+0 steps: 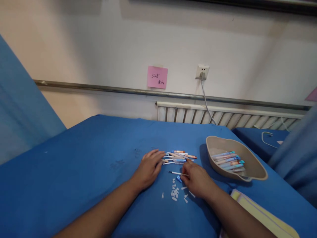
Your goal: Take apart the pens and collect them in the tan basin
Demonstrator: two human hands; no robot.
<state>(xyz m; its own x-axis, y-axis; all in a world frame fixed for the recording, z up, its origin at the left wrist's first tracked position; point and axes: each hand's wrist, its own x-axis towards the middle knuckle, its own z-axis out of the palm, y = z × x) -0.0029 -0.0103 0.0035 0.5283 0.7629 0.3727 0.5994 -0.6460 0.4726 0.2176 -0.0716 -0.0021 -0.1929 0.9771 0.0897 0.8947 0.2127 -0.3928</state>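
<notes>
A small heap of pens (178,156) lies on the blue cloth of the table (81,172). My left hand (148,167) rests palm down with its fingers stretched out, fingertips touching the left end of the heap. My right hand (196,178) lies just right of it, fingers curled and pinching the end of a thin white pen refill (176,173) that points left. A blue cap (178,178) sits by the right thumb. Several small white tips (175,193) are scattered on the cloth between my wrists.
A beige kidney-shaped tray (257,172) at the right holds several pens (229,161). A yellow-edged cloth (262,215) lies at the near right. Behind the table stand a radiator (223,115), a wall socket with a cable (202,72) and a pink note (157,77).
</notes>
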